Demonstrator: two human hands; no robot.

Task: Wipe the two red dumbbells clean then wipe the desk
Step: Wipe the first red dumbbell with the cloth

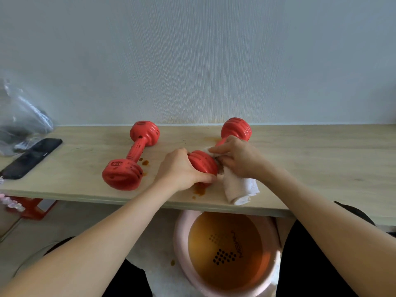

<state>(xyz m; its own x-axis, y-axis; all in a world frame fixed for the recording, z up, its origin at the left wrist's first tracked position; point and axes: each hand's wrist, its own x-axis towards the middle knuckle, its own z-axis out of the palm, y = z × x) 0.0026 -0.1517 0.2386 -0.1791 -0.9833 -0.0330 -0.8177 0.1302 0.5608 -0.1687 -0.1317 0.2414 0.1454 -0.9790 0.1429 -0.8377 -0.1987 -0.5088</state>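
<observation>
Two red dumbbells lie on the light wooden desk (pixel 310 159). The left dumbbell (pixel 132 155) rests free, with brown spots beside it. My left hand (pixel 180 170) grips the near head of the right dumbbell (pixel 235 129). My right hand (pixel 233 159) holds a white cloth (pixel 240 187) wrapped round that dumbbell's handle; the cloth's loose end trails toward the desk's front edge. Orange-brown stains (pixel 199 189) mark the desk under my left hand.
A black phone (pixel 32 157) and a clear plastic bag (pixel 19 116) sit at the desk's left end. Below the front edge, between my knees, stands a pink basin (pixel 182 232) of orange-brown water. A red stool frame (pixel 32 209) is under the desk at left.
</observation>
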